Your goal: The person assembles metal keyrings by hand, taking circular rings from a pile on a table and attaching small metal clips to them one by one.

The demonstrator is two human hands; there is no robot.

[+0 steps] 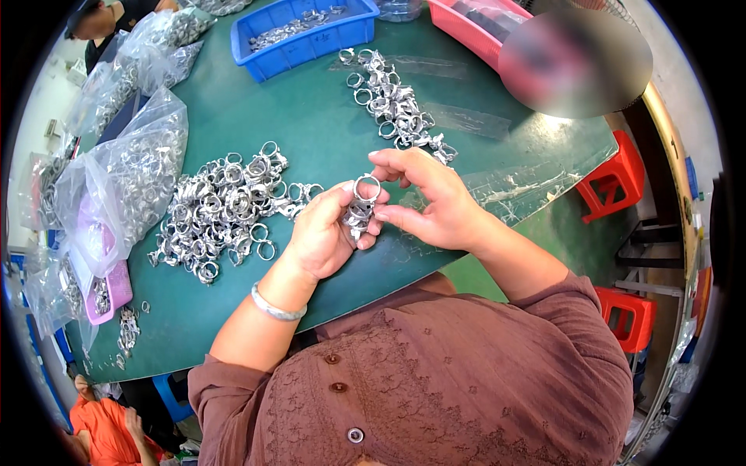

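You're sitting in a small assembly workshop: the green work table [311, 132] carries loose heaps of silvery metal ring clamps [225, 206]. Clear plastic bags of the same parts [132, 171], a blue plastic bin [303, 35] and red plastic stools [618, 182] surround you

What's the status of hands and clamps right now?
Left hand holding a stack of metal clamps. Right hand pinching the top ring clamp. Loose clamp pile left of hands; nothing in the way.
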